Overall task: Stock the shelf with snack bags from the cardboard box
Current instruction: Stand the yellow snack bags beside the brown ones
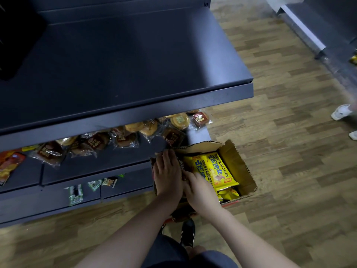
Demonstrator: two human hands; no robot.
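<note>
1. Nearest, the person's dark-trousered legs and a black shoe (188, 234) stand right at the near end of the cardboard box (234, 157), close enough, I judge, to reach in without stretching.
2. Next, both forearms angle down into the box. The left hand (167, 176) lies flat, fingers (168, 157) spread, over the left part of the contents and the box's left wall, apparently steadying the pack while the other hand works.
3. Beside it and touching, the right hand (201, 190) presses on the yellow snack bags (216, 169), its fingers curled down among them; whether they have actually clamped a bag I cannot tell, since the tips are hidden.
4. The bags stand on edge in a tight row inside the box, so one must be worked loose before it lifts. All visible ones are in the box, so this looks like the picking-up step.
5. The box sits on the wood floor (289, 151) with flaps open, hard against the end of the shelf unit, keeping each carry short.
6. Beyond, the lower shelf (108, 161) carries wrapped pastries (123, 139) along its back, with bare front space.
7. Farthest, the upper shelf (123, 60) is bare on the right, a likely target for the bags.
8. At the right edge, white shoes (341, 112) of another person stand well apart.
</note>
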